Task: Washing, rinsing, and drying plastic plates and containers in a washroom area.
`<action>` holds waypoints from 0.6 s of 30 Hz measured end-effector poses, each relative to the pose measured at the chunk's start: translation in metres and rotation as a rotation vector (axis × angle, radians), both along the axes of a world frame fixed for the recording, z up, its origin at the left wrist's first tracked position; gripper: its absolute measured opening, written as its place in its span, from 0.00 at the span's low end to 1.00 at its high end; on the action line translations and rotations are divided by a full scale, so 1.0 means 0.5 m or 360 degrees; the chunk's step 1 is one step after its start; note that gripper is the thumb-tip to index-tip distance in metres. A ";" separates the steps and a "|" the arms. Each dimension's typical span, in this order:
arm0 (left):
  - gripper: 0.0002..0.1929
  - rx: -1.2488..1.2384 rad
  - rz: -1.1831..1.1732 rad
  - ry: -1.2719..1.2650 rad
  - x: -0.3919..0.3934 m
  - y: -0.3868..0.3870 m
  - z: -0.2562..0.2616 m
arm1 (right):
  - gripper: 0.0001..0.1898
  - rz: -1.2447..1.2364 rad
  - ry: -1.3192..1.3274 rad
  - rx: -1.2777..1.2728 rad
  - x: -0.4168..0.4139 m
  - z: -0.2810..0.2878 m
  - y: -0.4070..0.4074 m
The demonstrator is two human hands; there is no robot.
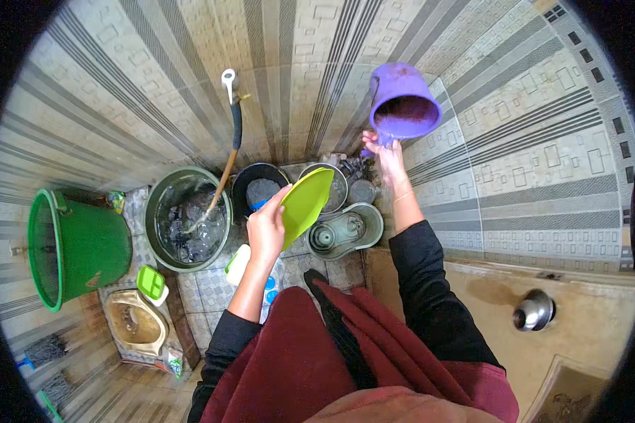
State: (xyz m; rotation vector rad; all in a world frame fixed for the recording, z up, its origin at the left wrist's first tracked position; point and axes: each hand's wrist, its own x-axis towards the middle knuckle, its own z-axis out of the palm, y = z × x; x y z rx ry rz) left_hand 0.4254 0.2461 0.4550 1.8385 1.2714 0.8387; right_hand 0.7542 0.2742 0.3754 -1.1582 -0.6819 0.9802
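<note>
My left hand (267, 227) grips a lime-green plastic plate or lid (308, 203) by its left edge, held tilted above the tiled floor. At the upper right, my right hand (389, 156) is closed around the handle of a purple plastic dipper (405, 98). The dipper is raised near the wall, its mouth facing down towards me. Below the two hands stand a grey-green oblong basin (370, 227), a round metal pot (339, 185) partly hidden by the green piece, and a black bucket (243, 185).
A hose (225, 172) runs from a wall tap (228, 79) into a large tub of water (151, 238). To the left are a green bucket (92, 238), a green divided container (151, 283) and a squat toilet (161, 328). A metal vessel (534, 312) sits on the right-hand ledge (471, 312).
</note>
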 end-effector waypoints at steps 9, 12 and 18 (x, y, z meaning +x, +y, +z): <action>0.22 0.0021 0.0148 0.0092 -0.005 0.024 0.127 | 0.12 -0.0236 -0.0458 -0.0276 0.161 -0.029 0.080; 0.22 0.0079 0.0294 0.0109 -0.051 0.012 0.134 | 0.11 -0.0279 -0.0525 -0.0289 0.187 -0.050 0.095; 0.25 0.0145 0.0612 0.0202 -0.182 -0.061 0.137 | 0.15 -0.0671 -0.0616 -0.0850 0.126 -0.106 0.079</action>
